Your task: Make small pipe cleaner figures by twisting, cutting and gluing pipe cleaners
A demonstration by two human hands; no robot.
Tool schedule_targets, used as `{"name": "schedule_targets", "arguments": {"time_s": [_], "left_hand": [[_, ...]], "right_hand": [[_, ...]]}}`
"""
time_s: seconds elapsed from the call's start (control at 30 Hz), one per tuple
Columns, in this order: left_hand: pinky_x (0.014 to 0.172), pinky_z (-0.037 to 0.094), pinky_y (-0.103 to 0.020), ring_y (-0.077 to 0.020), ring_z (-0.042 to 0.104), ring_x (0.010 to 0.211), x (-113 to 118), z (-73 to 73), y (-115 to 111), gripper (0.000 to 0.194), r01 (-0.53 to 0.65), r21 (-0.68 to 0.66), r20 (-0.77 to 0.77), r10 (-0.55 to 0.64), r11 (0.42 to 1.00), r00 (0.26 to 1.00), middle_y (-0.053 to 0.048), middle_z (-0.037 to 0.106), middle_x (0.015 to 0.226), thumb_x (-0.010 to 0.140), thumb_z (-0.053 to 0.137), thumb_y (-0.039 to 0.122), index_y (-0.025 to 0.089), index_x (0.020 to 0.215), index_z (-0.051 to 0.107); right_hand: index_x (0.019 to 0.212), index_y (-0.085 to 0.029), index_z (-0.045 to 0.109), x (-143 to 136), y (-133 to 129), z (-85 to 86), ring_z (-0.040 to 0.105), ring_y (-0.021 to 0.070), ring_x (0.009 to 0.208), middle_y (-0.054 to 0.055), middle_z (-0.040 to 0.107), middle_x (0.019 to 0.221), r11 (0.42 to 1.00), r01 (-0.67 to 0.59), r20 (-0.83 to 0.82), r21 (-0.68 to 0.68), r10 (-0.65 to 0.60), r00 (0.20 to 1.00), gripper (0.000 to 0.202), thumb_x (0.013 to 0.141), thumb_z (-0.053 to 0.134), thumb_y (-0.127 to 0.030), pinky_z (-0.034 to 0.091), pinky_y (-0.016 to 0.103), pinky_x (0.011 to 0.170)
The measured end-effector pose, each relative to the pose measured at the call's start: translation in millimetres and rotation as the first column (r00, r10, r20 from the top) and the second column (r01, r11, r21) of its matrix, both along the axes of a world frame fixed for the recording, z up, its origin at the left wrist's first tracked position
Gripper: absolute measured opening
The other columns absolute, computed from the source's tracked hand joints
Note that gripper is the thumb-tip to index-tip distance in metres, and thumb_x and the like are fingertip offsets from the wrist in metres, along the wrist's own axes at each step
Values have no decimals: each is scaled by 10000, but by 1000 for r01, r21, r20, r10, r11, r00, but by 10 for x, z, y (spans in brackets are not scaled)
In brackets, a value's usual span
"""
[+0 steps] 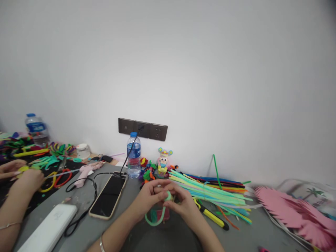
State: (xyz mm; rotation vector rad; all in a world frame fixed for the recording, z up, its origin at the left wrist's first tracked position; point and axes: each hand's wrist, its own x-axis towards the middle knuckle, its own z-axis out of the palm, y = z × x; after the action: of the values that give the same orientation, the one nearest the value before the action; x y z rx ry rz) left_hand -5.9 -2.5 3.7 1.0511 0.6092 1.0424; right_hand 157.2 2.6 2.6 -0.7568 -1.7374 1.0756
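In the head view, a light green pipe cleaner hangs in a loop below my two hands, its upper end curled into a small coil. My left hand pinches the coil between thumb and fingers. From the other side, my right hand is closed on the same coil, fingertips almost touching the left thumb. Behind the loop, a small red piece is partly hidden. Just beyond my hands stands a small decorated figure with big eyes. A fanned bundle of pastel pipe cleaners lies right of it.
A yellow cutter lies right of my hands, with pink scalloped sheets beyond. Leftward are a phone, white power bank, pink glue gun and cables. A water bottle stands by the wall. Another person's hands work far left.
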Motion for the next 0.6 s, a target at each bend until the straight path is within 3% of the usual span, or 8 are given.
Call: {"name": "schedule_targets", "arguments": {"time_s": [0.17,0.33,0.6], "left_hand": [[590,518,-191,-119,652,645,2,64,-17,421,-27,-101,55,33,995,998,-82,726,879,739,765,390,150,1078,697],[602,529,-200,-126,672,661,-16,100,-5,366,11,-148,148,12,989,989,-79,723,909,781,722,406,173,1060,684],[630,545,-195,-108,672,673,-47,88,14,362,49,-123,147,-31,991,989,-52,703,903,768,751,329,172,1081,662]], "right_hand": [[858,-210,670,-20,-13,18,595,196,763,35,653,859,996,67,-52,-67,-70,996,362,676,775,-504,469,287,672],[879,-219,675,-21,13,13,624,225,874,67,664,964,996,42,-157,-73,-53,986,304,704,772,-449,496,317,747],[917,-252,699,-23,23,24,634,250,963,77,670,1037,996,35,-213,-87,-53,976,316,689,785,-453,514,340,803]]}}
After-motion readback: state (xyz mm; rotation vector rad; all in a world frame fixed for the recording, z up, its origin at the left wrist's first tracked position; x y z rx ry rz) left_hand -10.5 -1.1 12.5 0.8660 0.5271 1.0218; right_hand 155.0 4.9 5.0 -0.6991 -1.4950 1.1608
